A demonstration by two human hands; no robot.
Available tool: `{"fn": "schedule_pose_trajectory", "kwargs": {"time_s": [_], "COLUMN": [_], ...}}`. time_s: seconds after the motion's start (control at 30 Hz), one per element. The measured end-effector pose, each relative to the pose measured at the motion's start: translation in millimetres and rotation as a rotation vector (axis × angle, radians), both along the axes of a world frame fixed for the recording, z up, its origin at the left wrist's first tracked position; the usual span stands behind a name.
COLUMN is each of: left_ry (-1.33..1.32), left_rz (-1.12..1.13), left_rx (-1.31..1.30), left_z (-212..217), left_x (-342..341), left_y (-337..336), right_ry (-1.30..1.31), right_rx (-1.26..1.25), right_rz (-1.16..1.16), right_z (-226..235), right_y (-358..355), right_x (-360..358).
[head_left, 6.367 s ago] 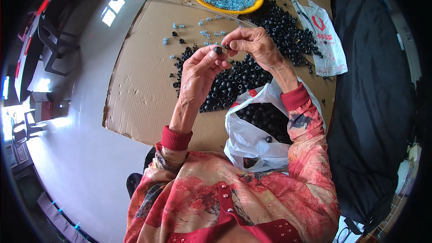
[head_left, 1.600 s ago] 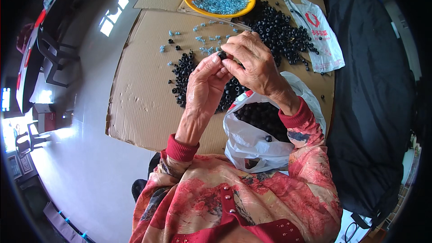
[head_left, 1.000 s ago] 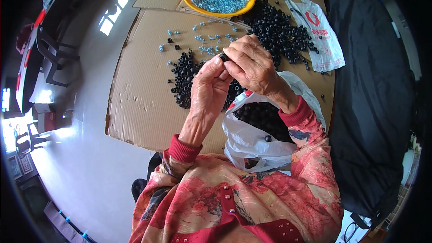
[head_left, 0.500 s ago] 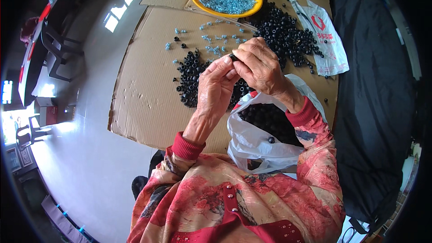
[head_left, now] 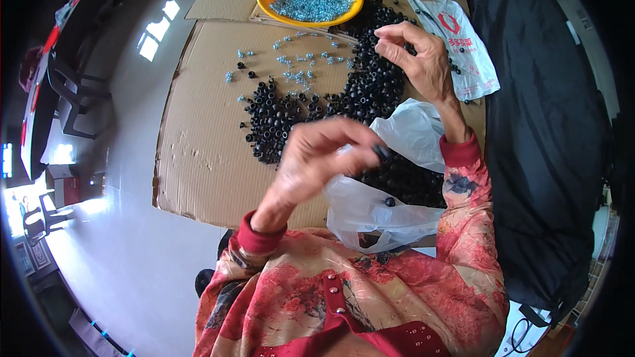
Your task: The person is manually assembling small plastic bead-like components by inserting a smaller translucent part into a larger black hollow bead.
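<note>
My left hand (head_left: 317,158), smeared by motion, reaches over the mouth of a white plastic bag (head_left: 350,208). Its thumb and fingers pinch a small, round black plastic piece (head_left: 381,152). Many similar black pieces fill the bag. My right hand (head_left: 423,59) hovers above the right part of a heap of small black hollow plastic caps (head_left: 377,82). The thumb and forefinger there are slightly parted, with nothing visible between them. Clusters of tiny clear-blue pieces (head_left: 297,76) lie scattered beyond the left part of the heap.
A yellow bowl (head_left: 264,0) of tiny blue pieces stands at the far side of the cardboard sheet (head_left: 198,145). A flat white printed bag (head_left: 479,73) lies at the far right, beside a black fabric cover (head_left: 536,139). Dark chairs (head_left: 73,99) stand off to the left.
My hands, together at a small black piece before, have parted. The left came nearer, over the bag, with the piece; the right moved right and away, over the black heap. The view shifted slightly.
</note>
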State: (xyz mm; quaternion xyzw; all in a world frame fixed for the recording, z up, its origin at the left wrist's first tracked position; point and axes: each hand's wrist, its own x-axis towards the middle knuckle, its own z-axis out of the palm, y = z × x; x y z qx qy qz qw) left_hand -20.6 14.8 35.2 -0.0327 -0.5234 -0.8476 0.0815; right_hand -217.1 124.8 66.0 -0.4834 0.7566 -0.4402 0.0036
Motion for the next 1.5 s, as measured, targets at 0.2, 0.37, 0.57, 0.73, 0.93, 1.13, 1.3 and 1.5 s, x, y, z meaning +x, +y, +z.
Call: {"fn": "schedule_pose_trajectory", "kwargs": {"time_s": [0.2,0.37,0.57,0.73,0.93,1.13,1.3,1.5], "left_ry": [0.221,0.344,0.212,0.023,-0.183,-0.282,-0.309,-0.319], "left_rz": [-0.166,-0.029,0.0,0.152,0.325,0.326,0.333,0.429], "left_rx": [-0.618,-0.892,-0.627,-0.587,-0.428,-0.365,-0.318,0.136], "left_z": [-2.6,-15.4,11.6,1.8,-25.1,-47.9,-51.8,-72.5], "left_x": [-11.1,-14.8,-5.8,-8.6,-24.4,-39.6,-47.0,-52.6], "left_y": [40.7,50.1,27.2,-2.8,-22.9,-33.0,-34.5,-42.1], "right_ry": [0.031,0.044,0.44,0.618,0.61,0.481,0.264,0.147], "right_rx": [0.247,0.326,0.191,0.334,0.399,0.413,0.178,0.048], "right_rz": [0.017,0.024,0.12,0.043,0.076,0.11,0.16,0.31], "right_z": [-37.6,-68.5,-126.7,-148.1,-161.9,-143.0,-129.5,-70.7], "right_y": [-7.5,-27.2,-47.4,-67.8,-79.5,-79.6,-75.6,-81.2], "right_x": [-42.9,-66.5,-89.4,-79.8,-83.3,-79.7,-68.4,-18.0]}}
